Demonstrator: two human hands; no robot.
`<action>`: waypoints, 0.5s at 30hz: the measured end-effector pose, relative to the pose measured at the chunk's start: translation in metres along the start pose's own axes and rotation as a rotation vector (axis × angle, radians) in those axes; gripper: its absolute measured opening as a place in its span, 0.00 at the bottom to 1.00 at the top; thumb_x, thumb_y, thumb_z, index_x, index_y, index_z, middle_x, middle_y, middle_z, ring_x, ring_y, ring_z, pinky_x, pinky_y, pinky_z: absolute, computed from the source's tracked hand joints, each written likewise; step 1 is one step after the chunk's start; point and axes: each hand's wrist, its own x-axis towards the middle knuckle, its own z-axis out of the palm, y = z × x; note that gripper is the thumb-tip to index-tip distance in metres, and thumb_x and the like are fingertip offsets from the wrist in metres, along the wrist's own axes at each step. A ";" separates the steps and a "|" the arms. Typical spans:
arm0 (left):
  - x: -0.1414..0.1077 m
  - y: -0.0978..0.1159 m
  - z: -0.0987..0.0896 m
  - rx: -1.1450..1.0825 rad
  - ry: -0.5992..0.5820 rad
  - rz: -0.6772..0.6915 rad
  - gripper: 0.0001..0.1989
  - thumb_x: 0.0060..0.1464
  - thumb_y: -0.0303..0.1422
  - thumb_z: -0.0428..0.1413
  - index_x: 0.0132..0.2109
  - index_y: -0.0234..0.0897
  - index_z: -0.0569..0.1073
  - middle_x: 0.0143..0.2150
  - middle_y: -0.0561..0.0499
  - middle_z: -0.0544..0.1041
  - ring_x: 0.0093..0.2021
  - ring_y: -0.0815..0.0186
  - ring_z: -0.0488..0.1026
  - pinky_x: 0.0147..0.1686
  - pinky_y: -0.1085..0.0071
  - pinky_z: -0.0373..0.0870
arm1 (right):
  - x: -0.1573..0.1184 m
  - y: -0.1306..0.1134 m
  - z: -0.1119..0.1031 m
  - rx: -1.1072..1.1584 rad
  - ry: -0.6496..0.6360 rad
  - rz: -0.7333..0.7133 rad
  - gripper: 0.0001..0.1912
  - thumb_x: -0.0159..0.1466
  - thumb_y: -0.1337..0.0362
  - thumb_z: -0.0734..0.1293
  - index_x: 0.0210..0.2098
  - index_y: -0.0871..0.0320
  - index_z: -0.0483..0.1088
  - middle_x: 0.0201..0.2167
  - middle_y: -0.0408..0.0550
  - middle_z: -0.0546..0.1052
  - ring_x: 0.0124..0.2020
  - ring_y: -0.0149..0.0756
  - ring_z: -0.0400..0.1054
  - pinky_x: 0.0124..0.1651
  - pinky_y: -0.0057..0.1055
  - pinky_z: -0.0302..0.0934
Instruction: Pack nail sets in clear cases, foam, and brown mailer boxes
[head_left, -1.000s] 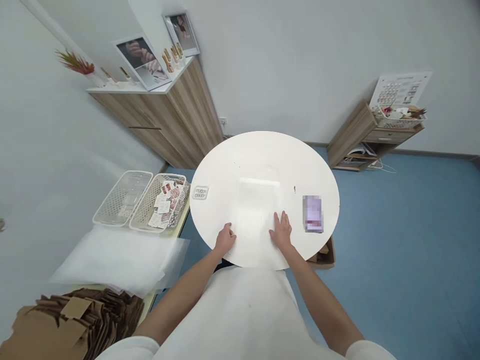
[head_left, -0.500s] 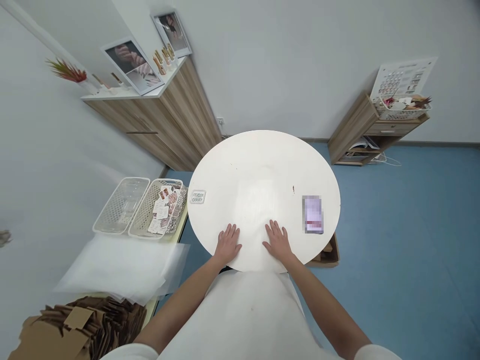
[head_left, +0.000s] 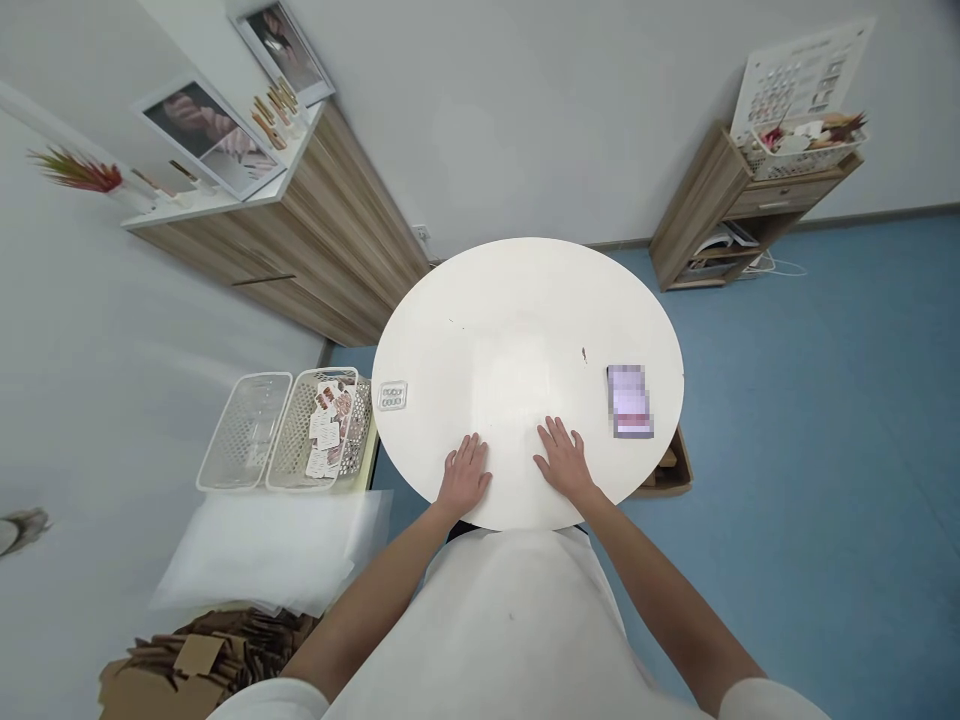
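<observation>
My left hand (head_left: 463, 478) lies flat on the near left part of the round white table (head_left: 517, 290), fingers apart, holding nothing. To its right, my right hand (head_left: 564, 460) also rests palm down near the table's front edge, fingers spread. A phone-like object with a pixelated purple screen (head_left: 631, 402) lies to the right of my right hand, apart from it. Near the left edge of the table sits a small clear case with round compartments (head_left: 393, 396). A tiny dark mark or scrap (head_left: 584, 354) shows beyond my right hand.
Left of the table are two white baskets (head_left: 246, 432), one with printed cards (head_left: 327, 432), translucent sheets (head_left: 277, 550) and stacked cardboard (head_left: 199, 655). A wooden cabinet (head_left: 352, 220) stands back left, a small shelf unit (head_left: 701, 210) back right. A brown box (head_left: 679, 478) is partly under the table.
The camera view has tilted and shifted slightly, so the surroundings sit differently in the frame. Both hands still rest on the table in about the same places.
</observation>
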 end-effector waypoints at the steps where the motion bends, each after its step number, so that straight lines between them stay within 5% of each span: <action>1: -0.001 0.000 0.001 -0.022 0.002 0.030 0.25 0.53 0.34 0.46 0.59 0.41 0.56 0.64 0.46 0.49 0.63 0.56 0.41 0.58 0.57 0.39 | -0.002 -0.001 0.001 0.005 0.011 0.007 0.25 0.61 0.61 0.54 0.58 0.57 0.52 0.62 0.53 0.50 0.63 0.45 0.38 0.58 0.48 0.37; 8: -0.002 -0.014 0.007 -0.172 0.061 0.094 0.25 0.52 0.34 0.48 0.57 0.40 0.58 0.63 0.43 0.51 0.63 0.52 0.43 0.57 0.54 0.39 | -0.005 -0.028 0.004 -0.019 0.065 0.065 0.23 0.61 0.63 0.54 0.55 0.58 0.55 0.61 0.54 0.52 0.62 0.45 0.40 0.56 0.46 0.39; 15: -0.003 -0.080 -0.012 -0.323 0.168 -0.022 0.27 0.53 0.38 0.47 0.59 0.38 0.53 0.65 0.42 0.43 0.63 0.52 0.43 0.57 0.56 0.43 | 0.032 -0.090 0.013 -0.005 -0.034 -0.023 0.23 0.59 0.66 0.55 0.55 0.58 0.55 0.58 0.53 0.58 0.59 0.44 0.48 0.55 0.44 0.44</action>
